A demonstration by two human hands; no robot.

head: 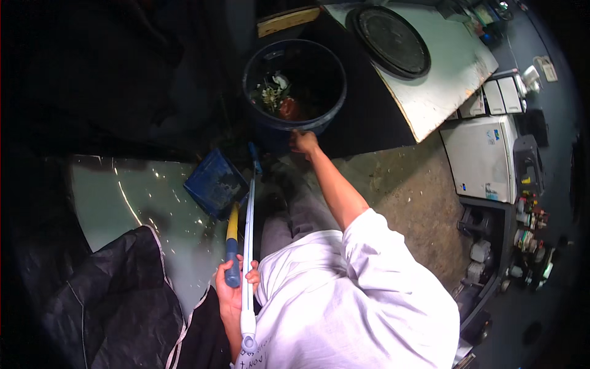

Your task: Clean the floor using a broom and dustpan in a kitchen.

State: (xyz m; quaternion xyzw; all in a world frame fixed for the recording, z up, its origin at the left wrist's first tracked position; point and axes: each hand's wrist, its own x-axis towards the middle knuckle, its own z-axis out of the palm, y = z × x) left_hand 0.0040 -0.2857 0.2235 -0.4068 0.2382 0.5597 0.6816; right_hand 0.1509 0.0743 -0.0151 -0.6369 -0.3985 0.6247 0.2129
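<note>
My left hand [235, 281] holds two long tools together: a blue plastic dustpan [216, 184] by its yellow and blue-grey handle [232, 235], and a white pole [249, 244] whose blue lower end points away from me. My right hand [304, 141] reaches forward with its fingers curled at the near rim of a large dark round bin [340, 104]. Its exact hold on the rim is partly hidden. Inside the bin lie a crumpled white piece [280, 81], some pale scraps and a reddish-brown item [288, 108].
A round black lid [392, 41] rests on a white board [442, 83] beyond the bin. Black fabric [124, 300] hangs at lower left. At right stand a white cabinet or small fridge [484, 159] and a dark shelf [502, 249] with assorted items. Bare floor [424, 198] shows between.
</note>
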